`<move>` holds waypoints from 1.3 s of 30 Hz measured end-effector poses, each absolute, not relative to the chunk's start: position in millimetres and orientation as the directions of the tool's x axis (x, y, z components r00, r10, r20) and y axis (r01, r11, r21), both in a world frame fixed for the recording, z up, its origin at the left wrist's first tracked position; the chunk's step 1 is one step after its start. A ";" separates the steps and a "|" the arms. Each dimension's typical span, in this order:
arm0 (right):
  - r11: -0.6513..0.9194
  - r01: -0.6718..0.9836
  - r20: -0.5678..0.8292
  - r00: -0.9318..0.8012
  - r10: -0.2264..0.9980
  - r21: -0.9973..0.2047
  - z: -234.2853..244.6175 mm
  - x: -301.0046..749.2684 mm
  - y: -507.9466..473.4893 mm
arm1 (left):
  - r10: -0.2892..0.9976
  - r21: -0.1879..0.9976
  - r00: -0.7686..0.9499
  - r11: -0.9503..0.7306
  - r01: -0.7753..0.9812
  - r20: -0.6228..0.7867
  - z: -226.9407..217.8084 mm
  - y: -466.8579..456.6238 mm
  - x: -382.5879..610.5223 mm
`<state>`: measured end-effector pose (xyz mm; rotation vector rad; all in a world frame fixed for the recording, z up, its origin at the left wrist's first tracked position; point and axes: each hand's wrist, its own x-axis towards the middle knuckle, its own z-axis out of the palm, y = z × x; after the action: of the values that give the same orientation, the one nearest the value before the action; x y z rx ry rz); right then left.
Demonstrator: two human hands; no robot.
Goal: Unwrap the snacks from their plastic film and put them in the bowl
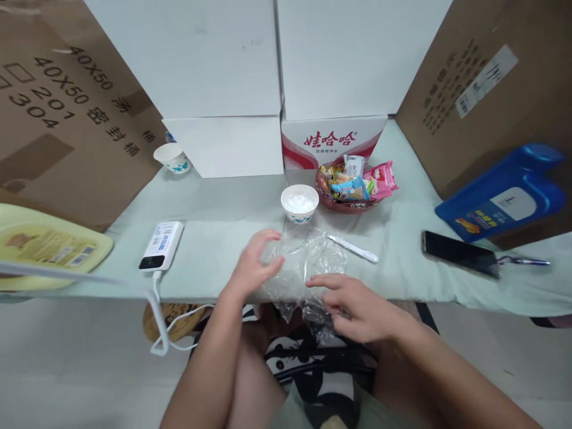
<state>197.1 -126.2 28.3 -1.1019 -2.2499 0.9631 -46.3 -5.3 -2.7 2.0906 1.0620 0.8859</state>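
My left hand (255,262) is held over the clear plastic bag (308,259), its fingers apart and curved, with nothing between them. On the bag's right side is my right hand (353,301), index finger stretched out over the plastic and the other fingers bent; I see nothing gripped in it. The crinkled bag lies on the table and droops over the front edge. Just beyond it stands a paper cup (299,217) with white material inside. A slim white tool (357,249) with a narrow tip lies right of the bag, partly beside its edge.
A bowl (346,207) of wrapped snacks stands behind the cup. To the left are a power bank (161,245) with a cable, a second paper cup (173,159) and a yellow bottle (58,250). A phone (460,255) and blue bottle (500,193) are right. Boxes (223,143) wall the back.
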 end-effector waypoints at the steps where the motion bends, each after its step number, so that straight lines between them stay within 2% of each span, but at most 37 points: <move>1: 0.430 0.501 0.056 -0.601 0.797 -0.751 27.5 195.2 -124.9 | 0.778 0.712 0.581 -0.547 0.441 0.238 -4.4 -6.3 -40.5; 2: 0.419 0.518 0.017 -0.613 0.790 -0.746 25.1 193.2 -123.9 | 0.749 0.675 0.635 -0.569 0.470 0.190 -6.8 -5.0 -34.9; 3: 0.404 0.536 -0.020 -0.619 0.785 -0.742 21.3 191.4 -123.3 | 0.770 0.654 0.621 -0.547 0.522 0.148 -9.3 -1.5 -30.5; 4: 0.387 0.545 -0.049 -0.623 0.781 -0.744 16.9 190.1 -123.2 | 0.822 0.649 0.555 -0.491 0.581 0.125 -11.2 3.4 -28.0; 6: 0.353 0.521 -0.066 -0.625 0.778 -0.777 8.1 190.0 -124.3 | 0.938 0.699 0.308 -0.325 0.637 0.156 -10.5 12.8 -29.9; 8: 0.294 0.449 -0.036 -0.594 0.804 -0.844 2.1 194.3 -125.2 | 0.967 0.778 0.144 -0.256 0.573 0.212 -2.9 13.8 -38.2; 9: 0.254 0.398 -0.013 -0.558 0.830 -0.882 0.2 198.0 -124.8 | 0.957 0.806 0.198 -0.284 0.520 0.210 2.6 9.8 -42.8; 10: 0.208 0.340 0.008 -0.506 0.863 -0.917 -1.3 202.5 -123.7 | 0.924 0.826 0.346 -0.318 0.466 0.161 8.2 3.1 -46.8; 12: 0.112 0.198 0.034 -0.359 0.933 -0.974 -4.3 212.7 -119.2 | 0.761 0.836 0.648 -0.332 0.436 -0.036 16.5 -14.2 -51.4; 13: 0.072 0.113 0.039 -0.271 0.962 -0.991 -6.3 217.7 -116.3 | 0.702 0.820 0.704 -0.336 0.463 -0.109 18.3 -22.3 -52.0; 15: 0.015 -0.065 0.020 -0.076 0.997 -0.998 -11.3 226.6 -110.3 | 0.670 0.777 0.722 -0.357 0.519 -0.175 16.7 -32.4 -50.8; 17: -0.026 -0.201 -0.042 0.076 0.996 -0.979 -16.3 233.0 -106.3 | 0.703 0.751 0.695 -0.375 0.543 -0.151 10.9 -32.5 -48.1; 20: -0.059 -0.299 -0.123 0.201 0.972 -0.952 -20.9 238.6 -106.1 | 0.727 0.731 0.678 -0.407 0.548 -0.104 1.0 -22.1 -43.1; 23: -0.028 -0.344 -0.147 0.325 0.934 -0.938 -22.5 242.4 -108.7 | 0.732 0.686 0.678 -0.459 0.565 -0.068 -5.7 -15.6 -34.7; 27: -0.052 -0.351 -0.184 0.354 0.917 -0.935 -24.4 245.3 -106.9 | 0.745 0.697 0.654 -0.539 0.473 0.132 -8.2 -20.8 -18.1; 30: -0.046 -0.253 -0.131 0.329 0.935 -0.966 -27.9 245.0 -105.0 | 0.814 0.835 0.547 -0.429 0.344 0.194 -5.7 -24.8 -11.1; 33: 0.089 -0.111 0.049 0.321 0.946 -0.990 -34.7 242.3 -111.4 | 0.950 0.969 0.295 -0.161 0.188 0.100 -2.9 -23.3 -12.1; 35: 0.176 -0.050 0.155 0.292 0.944 -0.983 -40.3 238.6 -120.3 | 0.993 0.999 0.117 -0.025 0.020 0.023 -1.9 -20.3 -14.1; 37: 0.176 0.000 0.170 0.261 0.950 -0.984 -44.5 233.4 -129.1 | 0.998 0.989 0.000 0.055 -0.136 -0.055 -1.9 -17.3 -15.7; 39: 0.107 0.081 0.124 0.250 0.960 -0.991 -45.0 227.5 -134.1 | 0.991 0.973 -0.054 0.108 -0.203 -0.122 -3.0 -14.5 -16.8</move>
<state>227.5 -134.1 -45.0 -1.2822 -1.1174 0.9023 -16.8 -14.5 -3.0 0.9445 1.1595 1.2599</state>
